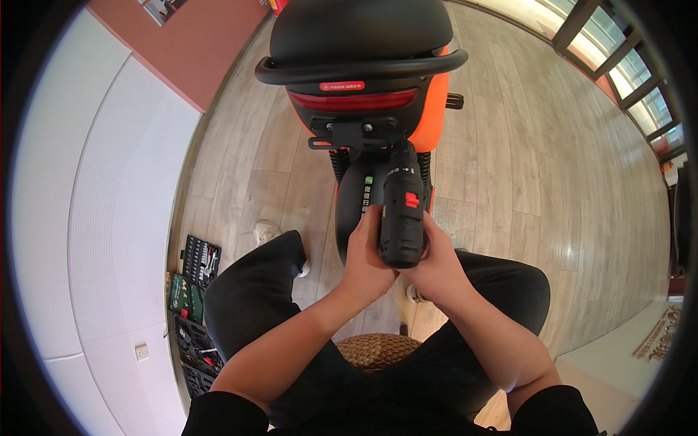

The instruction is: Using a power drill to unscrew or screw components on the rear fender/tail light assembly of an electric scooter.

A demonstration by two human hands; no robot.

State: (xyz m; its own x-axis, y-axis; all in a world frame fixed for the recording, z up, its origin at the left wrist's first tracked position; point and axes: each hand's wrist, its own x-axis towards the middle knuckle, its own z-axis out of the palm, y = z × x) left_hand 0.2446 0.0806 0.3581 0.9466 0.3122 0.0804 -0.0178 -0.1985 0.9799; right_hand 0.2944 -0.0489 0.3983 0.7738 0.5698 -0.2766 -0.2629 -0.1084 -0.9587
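A black cordless drill with a red switch on top points away from me, held between both hands. My left hand is closed against its left side and underside; my right hand wraps round the right side, with most fingers hidden beneath the tool. The drill's front end reaches the right part of a black license plate bracket; whether its bit touches a screw there I cannot tell. The bracket sits under the red tail light of an orange and black scooter. Below it is the black rear fender.
On the floor at my left, by the white wall, lie an open socket set case, a green case and black tool cases. I sit on a woven stool. A white surface stands at the lower right.
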